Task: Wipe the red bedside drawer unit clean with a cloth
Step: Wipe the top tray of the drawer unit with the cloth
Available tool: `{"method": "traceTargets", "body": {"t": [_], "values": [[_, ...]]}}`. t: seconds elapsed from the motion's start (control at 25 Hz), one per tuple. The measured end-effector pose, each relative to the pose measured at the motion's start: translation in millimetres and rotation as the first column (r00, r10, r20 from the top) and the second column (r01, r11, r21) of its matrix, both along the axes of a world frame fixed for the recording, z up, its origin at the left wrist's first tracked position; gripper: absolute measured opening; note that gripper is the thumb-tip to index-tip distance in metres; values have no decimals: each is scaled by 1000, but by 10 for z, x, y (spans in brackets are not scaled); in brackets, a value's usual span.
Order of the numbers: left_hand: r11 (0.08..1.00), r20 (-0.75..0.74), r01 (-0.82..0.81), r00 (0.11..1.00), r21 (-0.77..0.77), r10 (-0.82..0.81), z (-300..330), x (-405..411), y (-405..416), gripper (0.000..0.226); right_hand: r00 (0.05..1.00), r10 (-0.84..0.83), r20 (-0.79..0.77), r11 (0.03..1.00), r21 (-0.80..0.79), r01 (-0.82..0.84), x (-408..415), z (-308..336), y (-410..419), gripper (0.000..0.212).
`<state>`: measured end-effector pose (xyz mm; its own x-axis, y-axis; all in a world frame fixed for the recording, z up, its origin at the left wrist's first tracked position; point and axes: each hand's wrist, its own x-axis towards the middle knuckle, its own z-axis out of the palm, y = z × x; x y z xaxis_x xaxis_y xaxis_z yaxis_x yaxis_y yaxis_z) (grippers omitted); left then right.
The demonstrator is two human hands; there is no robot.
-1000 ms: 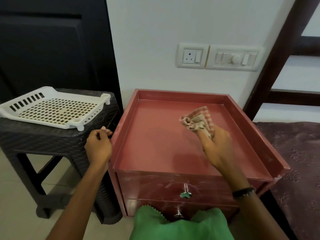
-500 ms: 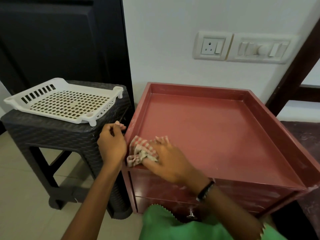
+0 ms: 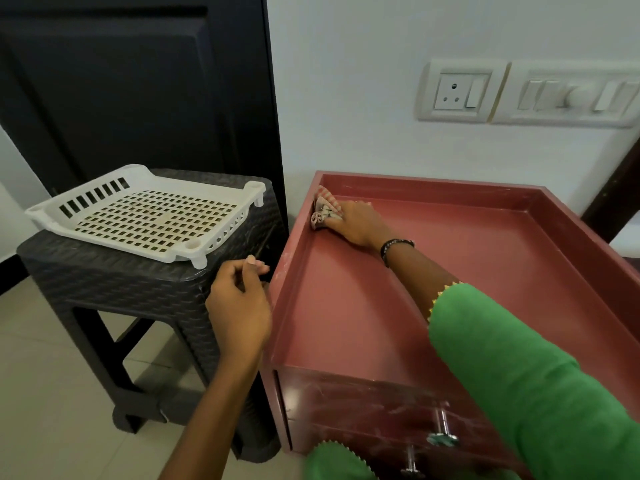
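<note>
Right hand (image 3: pixel 353 221) grips the bunched checked cloth (image 3: pixel 323 211) and has shot from the front-left corner up the left wall, now jammed into the back-left corner of the red drawer unit (image 3: pixel 346 306) top. Left hand (image 3: pixel 239 306) stays loosely curled, holding nothing, beside the unit's left edge. Left side looks covered; drawer fronts likely remain

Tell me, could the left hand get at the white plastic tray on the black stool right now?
Probably yes: the left hand holds nothing and hangs beside the stool, near the white tray, with nothing between them.
</note>
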<state>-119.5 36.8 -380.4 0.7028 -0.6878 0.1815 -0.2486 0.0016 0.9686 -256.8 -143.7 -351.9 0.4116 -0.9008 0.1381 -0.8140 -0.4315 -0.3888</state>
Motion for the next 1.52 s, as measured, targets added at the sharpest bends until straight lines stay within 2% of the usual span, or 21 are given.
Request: {"method": "traceTargets", "body": {"t": [0.04,0.2,0.36,0.56,0.72,0.88,1.0,1.12,1.2,1.32,1.44,1.52], "values": [[1000,6,3,1000,-8,-3,-1,1,6,25,1000,-13,-11,1000,-3,13,11,-5,-123,26],[1000,60,1,998,-5,-1,17,-6,8,24,996,-55,-65,998,-12,55,26,-13,-472,46],[1000,77,-15,997,8,14,29,-2,7,24,994,-79,-72,996,30,82,-256,-63,-585,48],[999,70,-18,997,30,16,37,-16,28,24,974,-207,-94,977,31,211,-1363,-90,-504,67],[1000,69,-13,998,28,11,33,-16,21,25,904,-421,-74,905,34,424,-2449,-57,-291,78],[1000,61,-2,998,27,0,50,-33,45,24,889,-453,-61,890,24,455,-2520,-114,-225,47],[999,49,13,999,39,-15,75,-48,59,26,888,-458,-33,887,46,459,-2503,-99,131,45],[999,32,14,999,45,-15,75,-45,63,28,867,-490,89,870,121,479,-2619,-135,919,38],[999,23,17,1000,48,-19,77,-51,61,28,831,-544,115,835,165,524,-2669,-252,1566,43],[998,16,20,1000,53,-21,81,-48,57,29,819,-548,170,837,109,537,-2630,-431,2410,54],[998,5,26,1000,58,-27,79,-46,57,28,796,-579,178,814,73,576,-2553,-451,2509,54],[998,5,31,999,58,-32,82,-44,49,27,820,-566,90,824,85,560,-2465,-338,2146,67]]}}
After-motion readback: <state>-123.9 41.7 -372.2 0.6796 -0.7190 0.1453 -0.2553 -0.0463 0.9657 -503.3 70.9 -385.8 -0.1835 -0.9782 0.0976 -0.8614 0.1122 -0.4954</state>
